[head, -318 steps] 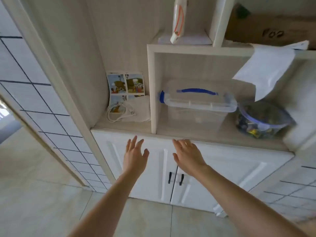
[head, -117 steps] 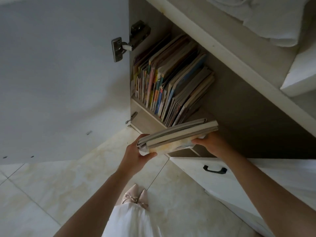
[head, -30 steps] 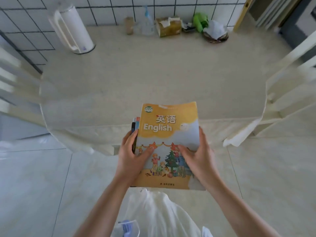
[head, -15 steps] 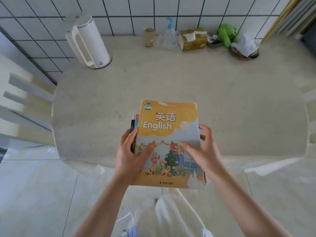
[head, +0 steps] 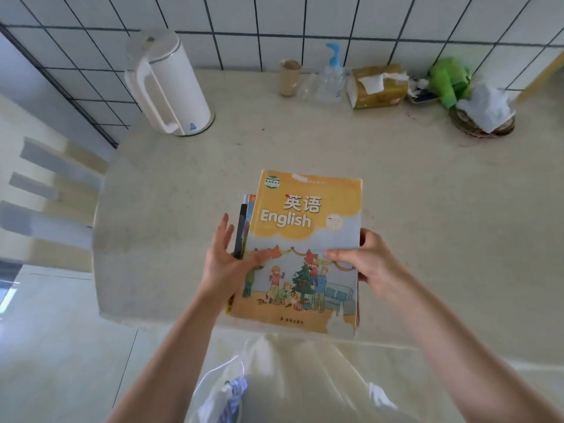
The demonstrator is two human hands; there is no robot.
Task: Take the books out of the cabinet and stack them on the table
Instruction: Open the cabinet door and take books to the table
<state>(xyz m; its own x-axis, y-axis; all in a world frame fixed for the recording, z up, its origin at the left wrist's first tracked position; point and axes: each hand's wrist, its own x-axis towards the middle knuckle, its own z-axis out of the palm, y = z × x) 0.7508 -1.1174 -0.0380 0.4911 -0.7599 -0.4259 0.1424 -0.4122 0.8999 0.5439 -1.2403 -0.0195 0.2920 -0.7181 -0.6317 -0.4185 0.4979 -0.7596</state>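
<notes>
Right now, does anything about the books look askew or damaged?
Yes. Under the English book, the lower books stick out at its left side, so the stack is uneven. Its bottom right corner looks worn.

**Body check: bare arms, white garment**

Both forearms are showing bare, no sleeves reaching past the wrists behind the fingers. Left hand (head: 224, 267) and right hand (head: 370, 265) are wearing no rings, watch or gloves. A white garment (head: 305, 377) is hanging below the wrists.
</notes>
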